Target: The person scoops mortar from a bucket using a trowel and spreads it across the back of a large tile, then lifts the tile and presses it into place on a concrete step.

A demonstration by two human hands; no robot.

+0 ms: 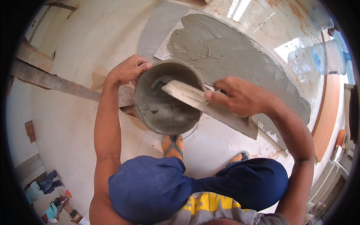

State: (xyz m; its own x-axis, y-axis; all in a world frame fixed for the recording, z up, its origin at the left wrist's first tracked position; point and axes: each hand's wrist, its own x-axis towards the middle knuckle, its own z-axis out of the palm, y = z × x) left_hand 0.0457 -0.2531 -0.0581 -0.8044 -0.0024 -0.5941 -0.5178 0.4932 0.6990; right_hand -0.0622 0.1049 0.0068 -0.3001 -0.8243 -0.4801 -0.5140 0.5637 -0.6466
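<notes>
My left hand (130, 70) is closed on the rim of a round bucket (139, 99), tilting it so that its inside faces up toward me. Wet grey mortar (170, 114) coats the bucket's wall and bottom. My right hand (240, 95) grips a flat rectangular trowel (228, 118) by its handle. One end of the trowel reaches over the bucket's mouth, while the other hangs out to the right. Behind the bucket, a large slab with a curved edge (164, 50) lies under a thick spread of grey mortar (225, 45).
A wooden plank (56, 80) runs in from the left toward the bucket. At the right are a clear blue water bottle (330, 57) and a long curved brown board (325, 116). My sandalled foot (173, 148) is just below the bucket. Two people (45, 187) are at the lower left.
</notes>
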